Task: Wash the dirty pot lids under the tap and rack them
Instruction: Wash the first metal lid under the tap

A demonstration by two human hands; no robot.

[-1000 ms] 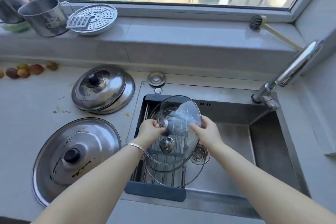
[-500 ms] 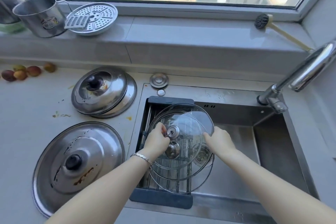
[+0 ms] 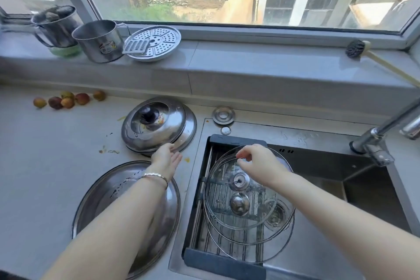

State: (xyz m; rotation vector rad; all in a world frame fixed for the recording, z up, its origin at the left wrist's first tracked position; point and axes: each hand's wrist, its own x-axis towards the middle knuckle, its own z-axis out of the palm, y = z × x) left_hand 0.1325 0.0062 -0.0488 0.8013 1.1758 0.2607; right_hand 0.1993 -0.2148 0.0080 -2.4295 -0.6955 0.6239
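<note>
The glass lids (image 3: 241, 209) stood racked at the sink's (image 3: 295, 134) left side; the right hand (image 3: 261, 166) seemed to pinch one rim. The left hand (image 3: 167, 159), fingers straight, touched the dirty steel lid (image 3: 156, 125) beside the sink. Next, it needed gripping.

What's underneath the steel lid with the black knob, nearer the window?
A second, wider steel lid lies under the knobbed lid; only its rim shows, along the right side. Its middle is covered, so any knob or dirt there cannot be seen.
</note>
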